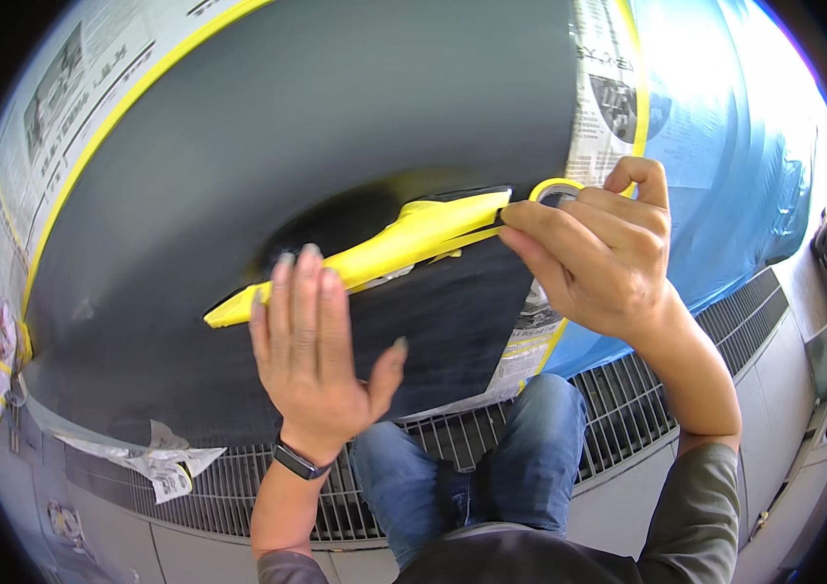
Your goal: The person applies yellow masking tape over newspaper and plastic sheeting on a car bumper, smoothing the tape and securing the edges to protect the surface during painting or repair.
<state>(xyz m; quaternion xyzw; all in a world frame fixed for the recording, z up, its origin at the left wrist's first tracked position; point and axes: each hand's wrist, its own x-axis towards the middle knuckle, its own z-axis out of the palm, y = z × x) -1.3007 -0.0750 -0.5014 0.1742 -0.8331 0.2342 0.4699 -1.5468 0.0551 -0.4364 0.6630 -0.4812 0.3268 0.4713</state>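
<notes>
A car door handle (413,232) is covered with yellow masking tape, on a dark grey door panel (384,95). My left hand (319,350) lies flat over the handle's left part, fingers pointing up the panel and thumb spread out. At the handle's right end, my right hand (596,248) pinches the end of a narrow yellow tape strip between thumb and forefinger. A roll of yellow masking tape (552,184) shows behind the right hand's knuckles, partly hidden; how it is held cannot be told. Dark gaps show along the handle's edges beside the tape.
Newspaper (592,131) edged with yellow tape borders the panel at right, as does more newspaper (70,109) at upper left. Blue plastic sheeting (720,168) covers the area at right. Below are a metal floor grating (625,409) and torn paper (165,463) hanging at the panel's lower edge.
</notes>
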